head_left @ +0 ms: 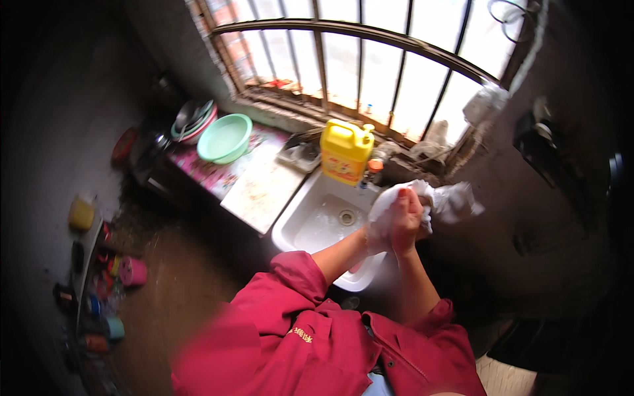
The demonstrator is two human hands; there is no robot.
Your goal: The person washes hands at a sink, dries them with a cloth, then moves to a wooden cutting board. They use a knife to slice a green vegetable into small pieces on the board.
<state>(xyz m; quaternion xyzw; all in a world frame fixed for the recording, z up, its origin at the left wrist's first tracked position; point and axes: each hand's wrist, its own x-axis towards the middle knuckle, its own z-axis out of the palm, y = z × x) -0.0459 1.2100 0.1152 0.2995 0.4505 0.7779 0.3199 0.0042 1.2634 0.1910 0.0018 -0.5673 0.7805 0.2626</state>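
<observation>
A crumpled white cloth point(457, 201) is bunched between my two hands, over the right side of a white sink point(300, 228). My right hand point(407, 224) is closed around the cloth, its fingers pressed together. Part of the cloth drapes over my left hand point(378, 239) and hides most of its fingers; that hand is closed on the cloth too. The loose end sticks out to the right, past the sink's rim. At the sink's back edge stands a yellow jug point(346, 152), just beyond my hands, beside a tap with an orange top point(375, 165).
Left of the sink, a counter point(261, 191) carries a light green basin point(225, 138) and stacked bowls with a ladle point(188, 117). A barred window point(343, 66) rises behind. Along the left wall stand several containers, among them a pink one point(133, 271).
</observation>
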